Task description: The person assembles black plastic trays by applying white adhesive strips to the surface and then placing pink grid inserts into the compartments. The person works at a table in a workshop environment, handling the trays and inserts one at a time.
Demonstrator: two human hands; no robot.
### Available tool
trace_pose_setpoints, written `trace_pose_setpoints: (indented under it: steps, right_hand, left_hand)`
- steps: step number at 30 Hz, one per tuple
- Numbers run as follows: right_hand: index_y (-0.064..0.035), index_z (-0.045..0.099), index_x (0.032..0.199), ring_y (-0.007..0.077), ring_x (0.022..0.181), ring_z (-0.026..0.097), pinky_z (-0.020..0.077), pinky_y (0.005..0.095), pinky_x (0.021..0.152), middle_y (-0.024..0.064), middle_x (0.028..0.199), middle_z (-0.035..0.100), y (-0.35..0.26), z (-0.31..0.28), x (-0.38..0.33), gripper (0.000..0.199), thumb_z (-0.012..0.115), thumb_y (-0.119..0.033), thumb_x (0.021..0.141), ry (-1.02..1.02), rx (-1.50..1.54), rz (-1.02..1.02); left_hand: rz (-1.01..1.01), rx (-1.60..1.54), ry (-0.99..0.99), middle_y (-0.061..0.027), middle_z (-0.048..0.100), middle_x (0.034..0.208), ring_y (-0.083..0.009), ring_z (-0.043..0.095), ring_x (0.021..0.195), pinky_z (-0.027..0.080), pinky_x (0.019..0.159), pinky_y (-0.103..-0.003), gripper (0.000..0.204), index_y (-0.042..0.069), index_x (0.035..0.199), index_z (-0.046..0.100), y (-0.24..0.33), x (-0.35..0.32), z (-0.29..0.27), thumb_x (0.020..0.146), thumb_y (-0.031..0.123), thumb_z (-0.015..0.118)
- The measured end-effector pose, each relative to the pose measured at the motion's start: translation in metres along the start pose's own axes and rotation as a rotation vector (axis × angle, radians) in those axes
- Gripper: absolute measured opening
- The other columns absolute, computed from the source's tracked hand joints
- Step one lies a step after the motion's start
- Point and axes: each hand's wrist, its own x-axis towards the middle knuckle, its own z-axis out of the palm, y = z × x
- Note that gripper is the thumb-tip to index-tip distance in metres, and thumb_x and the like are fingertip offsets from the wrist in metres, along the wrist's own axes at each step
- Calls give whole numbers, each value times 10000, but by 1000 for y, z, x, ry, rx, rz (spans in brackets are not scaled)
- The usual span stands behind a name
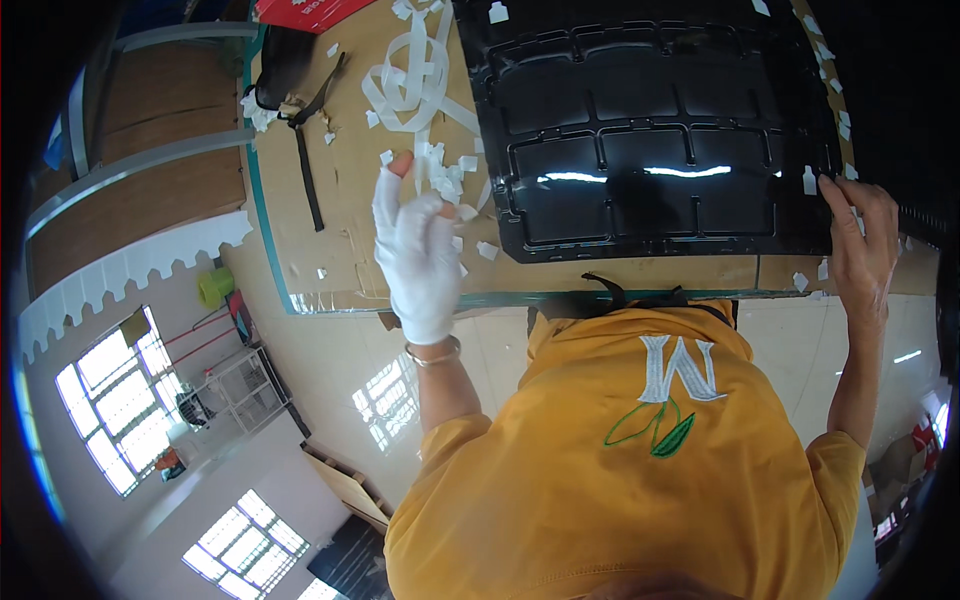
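Observation:
A black moulded plastic panel [640,150] with raised ribs and compartments lies on the cardboard-covered table. My right hand [865,235] is bare. Its fingers grip the panel's right edge, with the fingertips beside a small white tab [810,180] stuck there. My left hand [415,250] wears a white glove with bare fingertips showing. It hovers left of the panel, fingers apart, and its index finger points away from me. Near it lies a heap of small white cut pieces [445,175]. One white piece is right by the index fingertip; whether it is stuck there I cannot tell.
A tangle of white strip [410,85] lies on the cardboard [350,215]. Farther left are a black strap [308,170] and a dark object. A red box [310,12] stands at the far edge. White scraps are scattered along the panel's right side. Metal-framed shelving [140,175] stands left.

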Motion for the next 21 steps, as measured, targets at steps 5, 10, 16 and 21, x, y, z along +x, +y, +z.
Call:
trace_pose_setpoints:
  steps: [5, 10, 16, 21]
  right_hand:
    - [-72, 702, 1125, 274, 944, 602, 514, 432, 877, 102, 989, 610, -5, 4, 11, 485, 663, 138, 690, -1, 28, -30]
    - [-72, 694, 1140, 264, 929, 606, 508, 450, 883, 101, 984, 607, -8, 5, 16, 489, 659, 134, 697, 12, 37, -71]
    - [-67, 695, 1136, 263, 924, 605, 506, 457, 891, 101, 978, 605, -6, 4, 10, 487, 659, 137, 695, 9, 36, -30]
    - [-64, 698, 1133, 262, 928, 607, 506, 457, 886, 103, 980, 606, -8, 7, 8, 494, 658, 146, 688, 19, 34, -33]
  left_hand:
    - [13, -321, -99, -211, 502, 1385, -354, 472, 1284, 386, 1038, -417, 87, 10, 894, 589, 11, 9, 2, 866, 62, 653]
    - [188, -18, -255, -236, 501, 1362, -423, 464, 1246, 382, 1027, -459, 117, -8, 848, 593, 31, 19, 34, 754, -27, 659]
    - [128, 187, -257, -239, 459, 1401, -444, 420, 1273, 326, 1068, -484, 325, 3, 1003, 607, 31, 17, 46, 707, 28, 738]
    - [13, 166, -237, -266, 332, 1488, -471, 304, 1362, 236, 1140, -519, 716, -10, 1333, 463, 27, 14, 47, 717, 151, 790]
